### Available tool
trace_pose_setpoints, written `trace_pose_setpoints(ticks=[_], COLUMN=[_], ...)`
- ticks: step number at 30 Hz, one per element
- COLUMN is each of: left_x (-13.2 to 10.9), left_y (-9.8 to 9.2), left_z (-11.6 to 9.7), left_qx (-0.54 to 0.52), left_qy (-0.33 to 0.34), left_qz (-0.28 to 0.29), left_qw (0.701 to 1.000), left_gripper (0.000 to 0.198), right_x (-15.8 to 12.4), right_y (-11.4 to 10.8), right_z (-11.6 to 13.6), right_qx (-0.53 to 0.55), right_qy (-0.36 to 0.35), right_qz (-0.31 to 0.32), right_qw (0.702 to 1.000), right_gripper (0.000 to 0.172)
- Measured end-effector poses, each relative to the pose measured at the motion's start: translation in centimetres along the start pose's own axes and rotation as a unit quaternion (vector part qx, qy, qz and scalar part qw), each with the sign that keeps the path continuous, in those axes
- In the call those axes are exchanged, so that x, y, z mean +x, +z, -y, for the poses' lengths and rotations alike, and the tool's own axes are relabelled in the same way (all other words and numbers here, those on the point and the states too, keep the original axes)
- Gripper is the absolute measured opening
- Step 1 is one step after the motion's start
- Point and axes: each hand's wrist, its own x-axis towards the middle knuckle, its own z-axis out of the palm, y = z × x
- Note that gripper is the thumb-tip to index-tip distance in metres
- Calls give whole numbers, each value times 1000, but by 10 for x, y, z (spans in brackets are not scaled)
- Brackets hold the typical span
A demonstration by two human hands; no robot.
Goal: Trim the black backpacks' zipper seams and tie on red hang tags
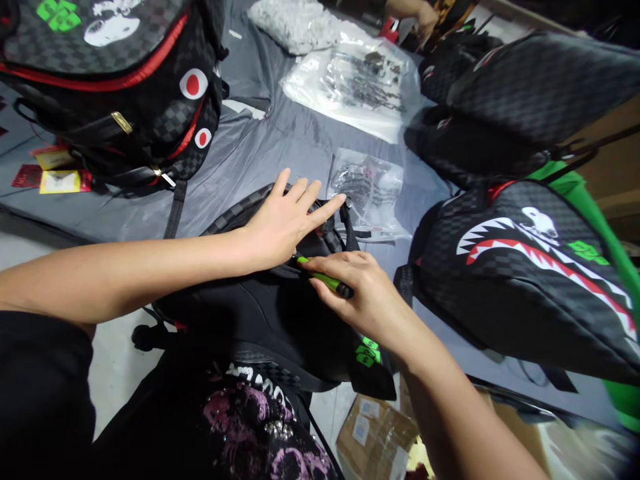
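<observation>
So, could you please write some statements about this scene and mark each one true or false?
1. The left hand lies flat on the black backpack. True.
2. The right hand is empty. False: it holds a green tool.
3. The shark-mouth backpack lies right of both hands. True.
4. The small plastic bag lies on the floor. False: it lies on the grey table cover.

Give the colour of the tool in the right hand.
The tool is bright green with a black end; the head view shows it.
</observation>
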Motion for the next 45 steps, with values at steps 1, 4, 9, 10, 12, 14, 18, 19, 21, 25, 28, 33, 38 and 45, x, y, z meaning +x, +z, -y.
trace_pose_setpoints(ticks=[1,4,9,10,12,14,18,19,21,25,28,33,38,45], left_x=[0,0,0,0,0,0,1,2,2,1,0,-1,0,0], left_y=[0,-1,-2,-3,-4,-4,-3,-3,-3,-2,-1,1,1,3], left_z=[0,-2,-3,-3,-3,-3,-3,-3,-3,-2,-2,-2,-2,-1], left_qx=[2,13,17,16,12,9,13,16,22,29,31,35,41,35], left_qy=[-3,-10,-15,-15,-16,-17,-17,-15,-11,-7,-5,-6,-8,-6], left_qz=[1,11,29,32,37,40,40,40,42,34,24,11,8,1], left_qw=[1000,1000,999,999,999,999,999,999,999,999,999,999,999,999], left_gripper=[87,83,75,75,75,74,71,71,71,71,72,69,68,65], right_x=[1,2,3,3,4,5,7,8,9,10,10,7,7,4], right_y=[0,-1,-3,-4,-5,-5,-4,-4,-4,-7,-8,-9,-7,2], right_z=[1,3,6,6,6,7,9,10,12,15,16,17,17,18], right_qx=[-3,-16,-2,-2,1,3,-12,-17,-33,-65,-66,-68,-76,-53], right_qy=[-2,-7,-4,-3,-4,-4,-2,-2,0,11,16,26,34,90], right_qz=[2,14,33,37,41,45,47,47,54,69,76,70,67,26], right_qw=[1000,1000,999,999,999,999,999,999,998,995,995,995,994,994], right_gripper=[23,24,27,27,27,27,29,29,30,29,30,29,26,25])
